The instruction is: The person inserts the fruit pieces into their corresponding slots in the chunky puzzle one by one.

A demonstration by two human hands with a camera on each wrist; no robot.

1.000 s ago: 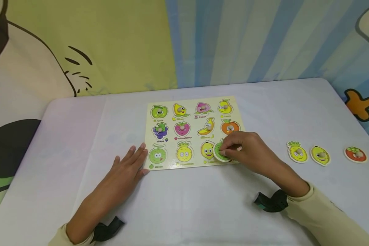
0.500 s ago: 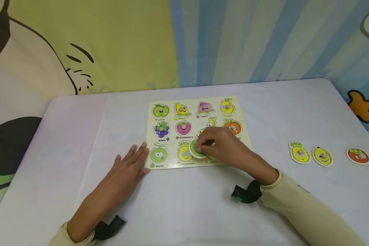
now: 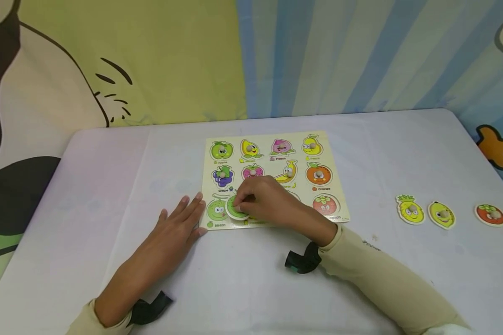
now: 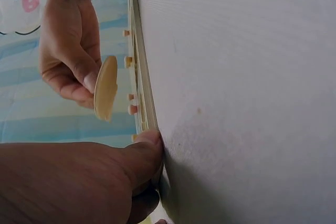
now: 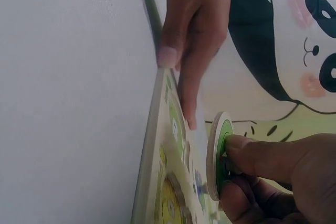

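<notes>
A wooden fruit puzzle board [image 3: 336,188] lies on the white table. My right hand [image 3: 270,200] pinches a round green melon piece [image 3: 232,211] by its knob. In the head view the piece overlaps the right side of the melon picture [image 3: 214,212] in the board's front row. In the left wrist view the melon piece [image 4: 106,90] is tilted edge-on and held clear of the board. My left hand [image 3: 172,232] rests at the board's left edge, fingers straight, its thumb [image 4: 149,140] against the edge. The right hand hides part of the front row.
To the right on the table lie a pineapple piece [image 3: 411,212], a lemon piece [image 3: 441,215] and a red piece with a green leafy top [image 3: 490,215]. Several knobbed fruit pieces, such as the orange [image 3: 319,175], sit in the board's back and middle rows.
My right hand has carried the melon piece left across the front row, from near the lemon picture to beside the melon picture. The left hand has stayed at the board's edge.
</notes>
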